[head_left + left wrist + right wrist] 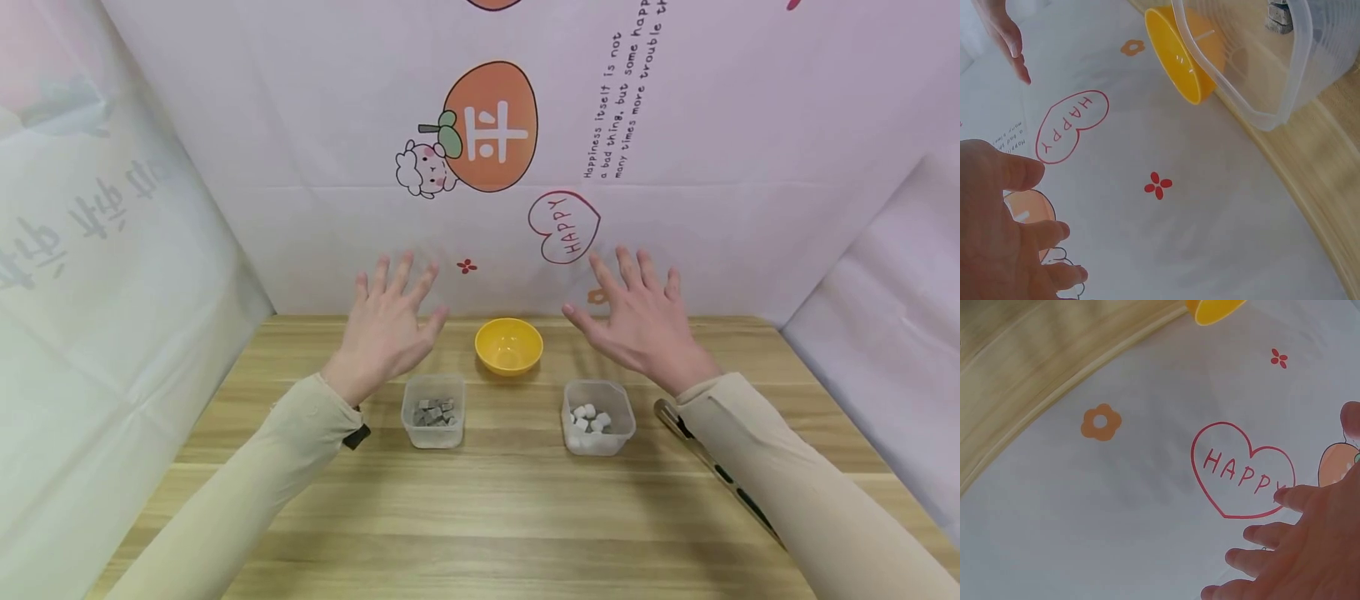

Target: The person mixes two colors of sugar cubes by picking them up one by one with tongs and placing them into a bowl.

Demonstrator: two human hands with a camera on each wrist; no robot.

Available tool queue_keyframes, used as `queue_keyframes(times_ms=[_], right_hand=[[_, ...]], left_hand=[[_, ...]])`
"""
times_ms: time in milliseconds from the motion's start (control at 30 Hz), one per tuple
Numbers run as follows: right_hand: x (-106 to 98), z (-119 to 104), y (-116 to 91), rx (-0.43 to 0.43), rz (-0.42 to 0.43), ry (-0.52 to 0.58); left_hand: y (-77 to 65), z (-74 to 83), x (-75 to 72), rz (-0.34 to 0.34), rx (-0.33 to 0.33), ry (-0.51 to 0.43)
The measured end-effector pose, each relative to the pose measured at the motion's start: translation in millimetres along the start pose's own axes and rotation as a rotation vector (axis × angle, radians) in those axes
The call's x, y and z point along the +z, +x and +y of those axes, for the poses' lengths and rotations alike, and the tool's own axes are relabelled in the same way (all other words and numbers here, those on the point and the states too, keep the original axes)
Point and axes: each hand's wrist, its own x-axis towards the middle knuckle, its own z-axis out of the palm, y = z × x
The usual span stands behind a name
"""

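Both bare hands are raised over the far part of the table, fingers spread and holding nothing. My left hand [386, 332] is up and left of a yellow bowl [509, 347]; my right hand [637, 325] is on the bowl's other side. Nearer than the left hand stands a clear plastic container [433, 439] with several grey cubes [435, 412] in it. A matching container [600, 444] below the right hand holds several white cubes [590, 418]. Beside the right forearm lies a long metal tool [701, 454], partly hidden by the sleeve.
A wooden table [480, 517] carries everything. Behind it hangs a white printed cloth [337, 125] with an orange fruit, a red heart and lettering. More white cloth [97, 333] closes off the left side, and another cloth [892, 275] the right. A small dark object [357, 436] shows at the left cuff.
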Motion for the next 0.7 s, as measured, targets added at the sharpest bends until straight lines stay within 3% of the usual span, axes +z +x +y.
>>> queue_keyframes(times_ms=[300,533,700], right_hand=[[1.6,-0.7,-10.3,0.005,0.000,0.006],[5.6,-0.5,-15.9,-0.011,0.019,0.014],[4.6,-0.9,-23.9,-0.015,0.031,0.020]], left_hand=[[-5.4,7.2,4.3,-0.003,0.026,-0.037],[-11.6,9.1,7.0,0.001,0.021,-0.014],[-14.9,15.5,11.4,-0.006,0.037,-0.060]])
